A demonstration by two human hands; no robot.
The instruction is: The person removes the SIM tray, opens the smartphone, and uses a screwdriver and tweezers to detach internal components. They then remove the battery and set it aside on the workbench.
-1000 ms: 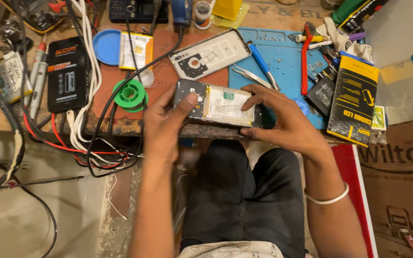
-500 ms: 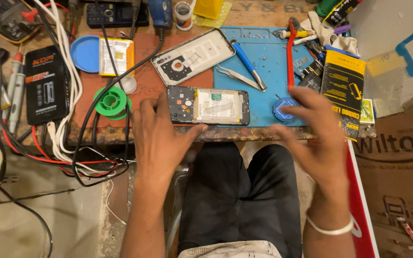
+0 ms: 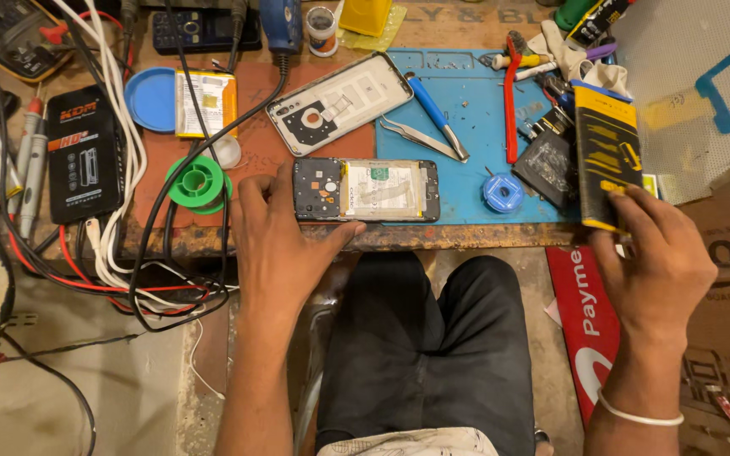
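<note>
At the centre of the frame we are steadying an opened phone [image 3: 366,190] with our left hand [image 3: 279,241], whose fingers are lying loosely spread along its left end and lower edge rather than gripping it. The phone is lying flat on the desk [image 3: 255,239], half on the blue mat [image 3: 466,181], with its battery and circuit board showing.

At the right edge we are reaching with our right hand [image 3: 652,253], its fingers closing on the lower end of a yellow-and-black box [image 3: 607,156] that is leaning among the clutter there.

The back cover [image 3: 340,103] is already off and is lying just above the phone, inner side up. Tweezers [image 3: 422,140] and a blue-handled tool [image 3: 437,116] are resting on the mat between the cover and the phone, touched by neither hand. A loose yellow battery [image 3: 204,103] is sitting in the upper left, beside a round blue lid [image 3: 149,99], and a green spool [image 3: 198,183] is lying just left of the phone.

We are judging the work as midway: the phone is open, nothing has been refitted, and the cover remains to be put back on.
</note>
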